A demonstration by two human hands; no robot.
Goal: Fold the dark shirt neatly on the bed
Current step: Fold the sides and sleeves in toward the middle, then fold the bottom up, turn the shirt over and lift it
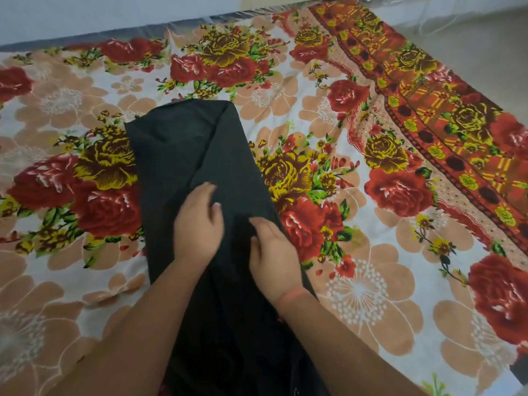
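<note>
shirt [197,155] lying lengthwise on the bed [371,281], running from 6 to 12 o'clock | left hand [198,224] resting on it at centre | right hand [274,252] sitting just beside, toward 4 o'clock

Count, head view. Dark shirt [197,155]: one, lying as a long narrow strip on the bed. Bed [371,281]: one, covered by one floral bedsheet [314,90] (red roses, yellow-brown roses, peach blooms; individual flowers too many and partly cut off to count). Hands: two, left hand [200,224] and right hand [274,252], both on the shirt. Wrist thread [294,295]: one, reddish, on the right wrist. No second garment in view.
</note>
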